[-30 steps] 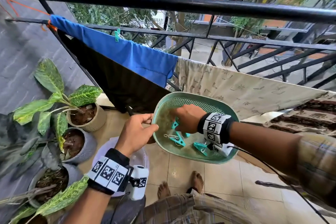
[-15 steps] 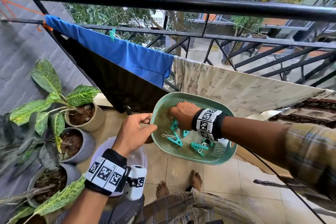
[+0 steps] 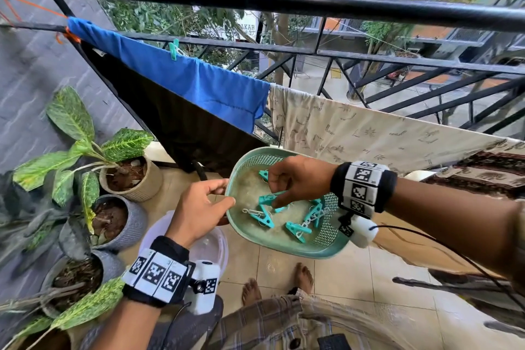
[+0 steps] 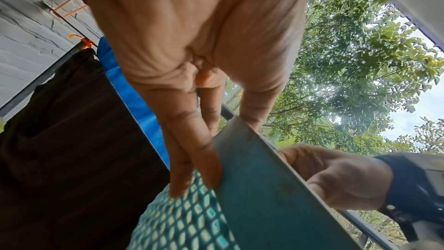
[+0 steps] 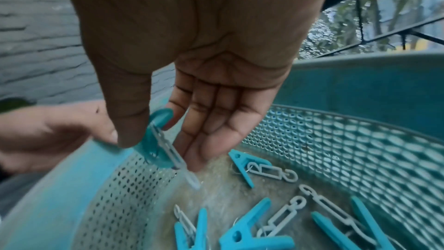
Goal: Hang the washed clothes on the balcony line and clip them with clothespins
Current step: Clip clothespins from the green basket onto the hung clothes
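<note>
Head view: a pale green oval plastic basket (image 3: 284, 239) with perforated walls is held tilted by its left rim in the left hand (image 3: 199, 207), thumb on the rim and fingers beneath. One teal plastic clothespin (image 3: 270, 198) with a white chain link is pinched by the right hand (image 3: 298, 179) just above the basket floor. More loose teal clothespins (image 3: 297, 230) are seen lying on the floor of the basket, toward its near and right edges. A blue cloth (image 3: 181, 77) is hung over the black balcony line (image 3: 397, 61) and clipped with a teal pin (image 3: 174, 49); beside it a cream patterned sheet (image 3: 369, 136) is draped.

Left wrist view: the basket rim (image 4: 259, 168) is gripped between the thumb and the left fingers (image 4: 199, 151), which are pressed against the mesh underside.

Right wrist view: the translucent teal clothespin (image 5: 156, 140) is clamped between thumb and index finger of the right hand (image 5: 192, 54), the other fingers extended. Five loose pins (image 5: 250, 235) with white links are scattered on the basket floor below, near the mesh wall (image 5: 336, 140).
</note>
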A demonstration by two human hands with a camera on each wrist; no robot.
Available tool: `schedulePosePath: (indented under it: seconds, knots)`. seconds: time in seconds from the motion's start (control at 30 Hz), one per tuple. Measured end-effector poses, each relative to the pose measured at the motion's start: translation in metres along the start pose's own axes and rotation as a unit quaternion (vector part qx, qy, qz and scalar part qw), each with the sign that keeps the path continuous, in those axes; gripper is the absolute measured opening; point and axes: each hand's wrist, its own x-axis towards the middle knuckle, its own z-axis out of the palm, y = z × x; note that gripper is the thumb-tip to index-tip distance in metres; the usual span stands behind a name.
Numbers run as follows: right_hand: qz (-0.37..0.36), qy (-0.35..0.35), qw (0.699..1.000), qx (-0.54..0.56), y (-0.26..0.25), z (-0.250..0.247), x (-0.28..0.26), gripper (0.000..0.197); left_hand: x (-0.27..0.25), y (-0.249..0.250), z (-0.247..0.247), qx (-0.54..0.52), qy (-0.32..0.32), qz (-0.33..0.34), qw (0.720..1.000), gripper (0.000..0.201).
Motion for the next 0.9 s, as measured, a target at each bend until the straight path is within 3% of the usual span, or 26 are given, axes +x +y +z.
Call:
schedulePosePath:
  seconds: [0.17, 0.4, 0.57, 0.63, 0.77, 0.9]
  knots:
    - [0.023, 0.031, 0.976, 0.215, 0.012, 0.010, -0.014, 0.018, -0.005, -0.015, -0.006, -0.030, 0.008, -0.042, 0.999, 0.040]
    - [0.082, 0.037, 0.880, 0.467, 0.007, 0.033, -0.009, 0.016, -0.014, -0.043, -0.027, -0.078, 0.037, -0.092, 0.992, 0.040]
    - [0.125, 0.068, 0.812, 0.565, -0.016, 0.038, 0.011, 0.018, -0.024, -0.061, -0.045, -0.111, 0.065, -0.104, 0.986, 0.046]
    - [0.121, 0.076, 0.813, 0.565, -0.024, 0.039, 0.021, 0.013, -0.027, -0.067, -0.054, -0.120, 0.072, -0.104, 0.985, 0.046]
    - [0.089, 0.063, 0.856, 0.505, -0.038, 0.043, 0.041, 0.005, -0.029, -0.084, -0.072, -0.108, 0.097, -0.112, 0.983, 0.045]
    - [0.061, 0.133, 0.896, 0.419, -0.033, 0.035, 0.049, 0.025, -0.030, -0.094, -0.085, -0.105, 0.114, -0.127, 0.980, 0.043]
